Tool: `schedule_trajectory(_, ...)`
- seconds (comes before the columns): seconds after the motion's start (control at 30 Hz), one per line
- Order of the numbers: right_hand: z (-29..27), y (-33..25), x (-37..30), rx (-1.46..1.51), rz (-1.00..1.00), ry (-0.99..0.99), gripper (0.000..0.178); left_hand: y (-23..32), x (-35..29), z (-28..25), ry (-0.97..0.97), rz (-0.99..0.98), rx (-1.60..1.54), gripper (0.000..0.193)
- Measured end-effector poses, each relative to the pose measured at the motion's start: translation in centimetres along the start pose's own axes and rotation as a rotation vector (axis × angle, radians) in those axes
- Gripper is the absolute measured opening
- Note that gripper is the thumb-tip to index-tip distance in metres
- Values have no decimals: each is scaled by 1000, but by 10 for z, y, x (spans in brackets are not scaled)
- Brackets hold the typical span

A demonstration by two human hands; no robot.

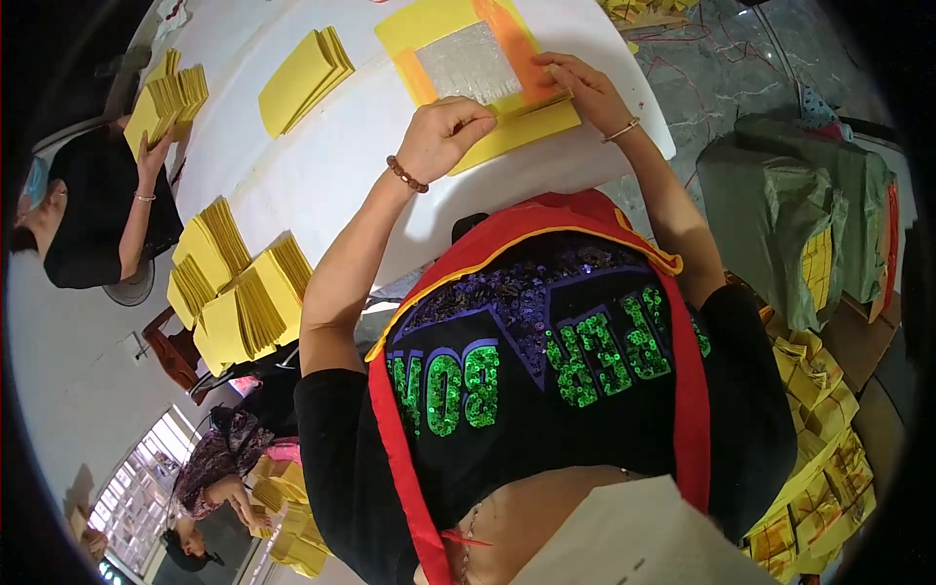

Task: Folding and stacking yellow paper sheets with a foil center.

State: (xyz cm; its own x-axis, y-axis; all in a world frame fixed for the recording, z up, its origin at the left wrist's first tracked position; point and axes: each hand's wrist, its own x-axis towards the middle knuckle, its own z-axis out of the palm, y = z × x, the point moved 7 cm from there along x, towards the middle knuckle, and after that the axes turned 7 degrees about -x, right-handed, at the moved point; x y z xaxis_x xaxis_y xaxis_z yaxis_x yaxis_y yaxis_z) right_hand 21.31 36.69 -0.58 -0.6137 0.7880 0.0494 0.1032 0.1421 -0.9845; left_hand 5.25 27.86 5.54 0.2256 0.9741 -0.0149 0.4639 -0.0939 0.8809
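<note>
A yellow paper sheet (531,127) lies in front of me on the white table, with orange bands and a silver foil square (468,63) on it. Its near edge is folded up into a strip. My left hand (444,138) is curled closed, thumb and fingers pinching the left part of this fold. At the fold's right end, my right hand (585,93) has its fingers bent around the paper's edge. Part of the fold is hidden behind the fingers.
Stacks of folded yellow paper (307,83) rest on the white table (370,175), with more bundles (249,292) at the left. A co-worker's hand (151,156) touches another stack. Another person sits lower left. Green sacks (780,210) and yellow bundles (819,448) stand at right.
</note>
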Motion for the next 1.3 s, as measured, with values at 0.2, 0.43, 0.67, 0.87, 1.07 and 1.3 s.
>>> schedule_trajectory(0.2, -1, 2, -1, 60, 48, -15, 34, -5, 3, 1, 36, -74, -62, 18)
schedule_trajectory(0.43, -4, -3, -1, 53, 46, -30, 37, -7, 4, 2, 26, -132, -123, 18)
schedule_trajectory(0.67, 0, -6, -3, 10, -106, -133, 27, -26, 1, -3, 50, -294, -336, 21)
schedule_trajectory(0.87, -5, 13, 5, 192, 42, -78, 27, -5, -10, -30, 19, 19, -289, 33)
schedule_trajectory(1.07, -8, -32, 22, -466, -325, -118, 27, -31, -12, -42, 151, 241, 288, 24)
schedule_trajectory(1.3, 2, -59, 51, -470, -247, -252, 24, -69, -12, -55, 441, -239, 45, 25)
